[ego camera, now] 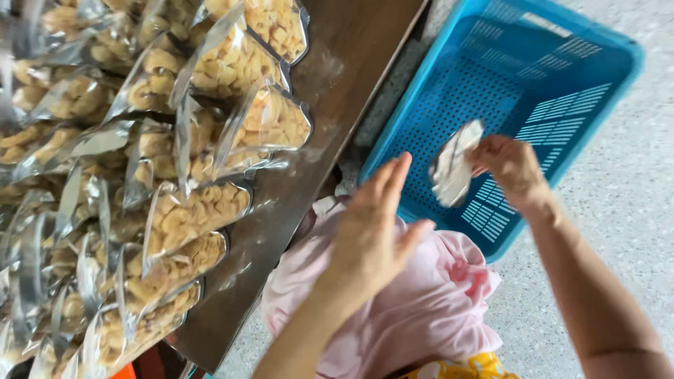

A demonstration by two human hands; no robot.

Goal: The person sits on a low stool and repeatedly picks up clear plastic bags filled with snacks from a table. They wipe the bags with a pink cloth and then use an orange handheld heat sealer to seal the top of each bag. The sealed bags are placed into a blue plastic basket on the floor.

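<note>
Grip, left hand (372,231): open, fingers straight and close together, thumb spread; holds nothing. It hangs above pink cloth (421,302) on the person's lap, just short of the near corner of the basket. Forearm enters from the bottom edge.

Grip, right hand (512,168): fingers closed on one small clear packet (455,165), pinched at its upper right edge. Packet is blurred; contents pale, not resolvable. It hangs tilted inside the blue plastic basket (562,91), above the perforated bottom; contact with the bottom cannot be determined. Right forearm runs in from the lower right corner.

Basket: rectangular, slotted walls, standing on speckled grey floor (632,210) just beside the desk edge. No other contents visible inside it.

Desk (337,91): brown surface, left of both hands, bare strip along its right edge. Farther left, many clear bags of pale yellow snack pieces (210,63) lie overlapped in rows, reaching the top left corner. The bags' sealed ends point toward the bare strip.
</note>
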